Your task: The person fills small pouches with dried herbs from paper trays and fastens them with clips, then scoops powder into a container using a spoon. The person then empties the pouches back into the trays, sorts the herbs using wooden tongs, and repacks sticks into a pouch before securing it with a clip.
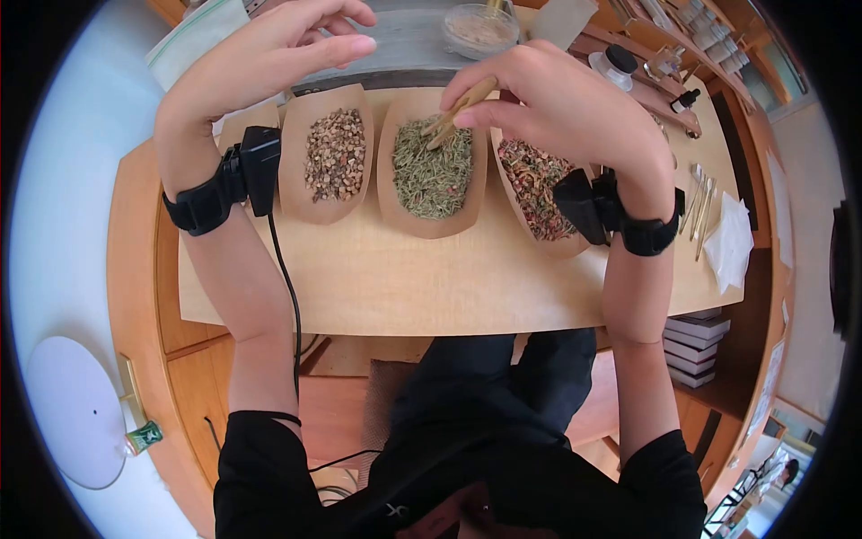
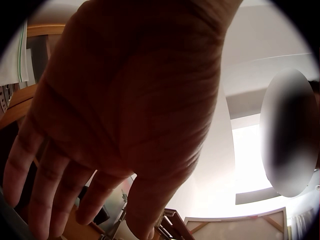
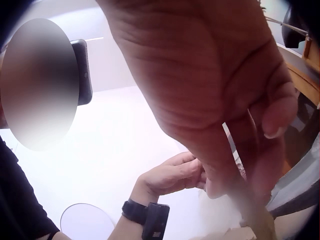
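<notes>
My right hand [image 1: 561,103] pinches a pair of small wooden tongs [image 1: 465,106] between thumb and fingers. The tongs' tips reach down to the dried green needle-like herb [image 1: 434,180] in the middle brown paper tray [image 1: 431,228]. In the right wrist view the tongs [image 3: 260,217] are blurred below the fingertips. Raised at the upper left, my left hand [image 1: 265,54] has loosely extended fingers and holds nothing. Left of the herb, another paper tray [image 1: 314,211] carries brownish chopped pieces [image 1: 336,157]. A third, with reddish mixed petals [image 1: 539,184], lies partly under my right wrist.
A grey board [image 1: 404,40] with a round clear dish of powder [image 1: 480,31] lies at the back. Behind my right hand stand a black-lidded jar [image 1: 615,65] and a dropper bottle [image 1: 685,100]. Slim metal tools [image 1: 702,207] and a white tissue [image 1: 729,242] lie at right.
</notes>
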Motion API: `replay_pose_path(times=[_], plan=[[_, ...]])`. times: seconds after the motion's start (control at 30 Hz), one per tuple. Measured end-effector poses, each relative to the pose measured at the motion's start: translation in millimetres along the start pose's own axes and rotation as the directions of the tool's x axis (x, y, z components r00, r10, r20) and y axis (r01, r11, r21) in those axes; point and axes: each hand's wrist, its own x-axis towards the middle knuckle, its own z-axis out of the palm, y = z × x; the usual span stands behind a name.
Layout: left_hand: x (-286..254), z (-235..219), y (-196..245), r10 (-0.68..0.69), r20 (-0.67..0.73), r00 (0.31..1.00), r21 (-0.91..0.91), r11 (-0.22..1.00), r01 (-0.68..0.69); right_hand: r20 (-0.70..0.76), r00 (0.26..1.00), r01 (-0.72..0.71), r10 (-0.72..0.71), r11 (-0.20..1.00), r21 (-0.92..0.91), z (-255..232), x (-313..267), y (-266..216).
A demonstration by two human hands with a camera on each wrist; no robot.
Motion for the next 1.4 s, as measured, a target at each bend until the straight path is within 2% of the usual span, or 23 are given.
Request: replay_pose_path(times=[0.07, 0.27, 0.4, 0.47, 0.6, 0.7, 0.77, 0.87, 1.0, 1.1, 1.2, 1.27, 1.4], plan=[[0, -1, 0, 0.001, 0.025, 1.0, -0.008, 1.0, 0.0, -0.037, 0.994, 0.099, -0.101, 0.994, -0.043, 6, 5, 14], [2, -1, 3, -0.022, 0.04, 0.999, -0.044, 0.999, 0.024, -0.119, 0.976, 0.186, -0.184, 0.982, 0.01, 12, 8, 26], [3, -1, 2, -0.064, 0.058, 0.996, -0.002, 0.998, 0.064, -0.148, 0.976, 0.165, -0.162, 0.986, 0.006, 12, 8, 20], [3, 0, 3, -0.05, 0.061, 0.997, -0.003, 0.999, 0.05, -0.055, 0.995, 0.084, -0.084, 0.996, 0.007, 12, 6, 20], [4, -2, -2, -0.044, 0.047, 0.998, 0.008, 0.999, 0.044, -0.06, 0.995, 0.078, -0.078, 0.997, 0.0, 3, -4, 9], [5, -2, -3, -0.05, 0.059, 0.997, -0.022, 0.998, 0.051, -0.064, 0.99, 0.128, -0.127, 0.992, 0.005, -2, -9, -1], [5, -1, 0, -0.054, 0.067, 0.996, -0.025, 0.998, 0.055, 0.043, 0.994, 0.098, -0.098, 0.995, 0.012, -4, -10, -5], [6, 0, -1, -0.049, 0.069, 0.996, -0.024, 0.998, 0.051, 0.097, 0.99, 0.103, -0.106, 0.994, 0.033, -2, -9, -5], [6, 5, -4, 0.008, 0.018, 1.0, -0.056, 0.998, -0.007, 0.052, 0.989, 0.137, -0.141, 0.988, 0.073, 10, -3, -1], [5, 5, -5, 0.017, 0.019, 1.0, -0.074, 0.997, -0.016, 0.063, 0.991, 0.113, -0.115, 0.993, 0.04, 10, -4, -1], [3, 3, -1, 0.008, 0.033, 0.999, -0.082, 0.997, -0.005, 0.014, 0.988, 0.151, -0.152, 0.988, 0.035, 5, -7, 6], [3, 3, -2, 0.006, 0.03, 1.0, -0.085, 0.996, -0.004, 0.082, 0.996, -0.024, 0.016, 0.995, 0.092, -7, -10, 2], [2, 2, 0, -0.009, 0.028, 1.0, -0.091, 0.996, 0.012, -0.027, 0.999, 0.039, -0.037, 0.997, 0.072, -11, -15, 5]])
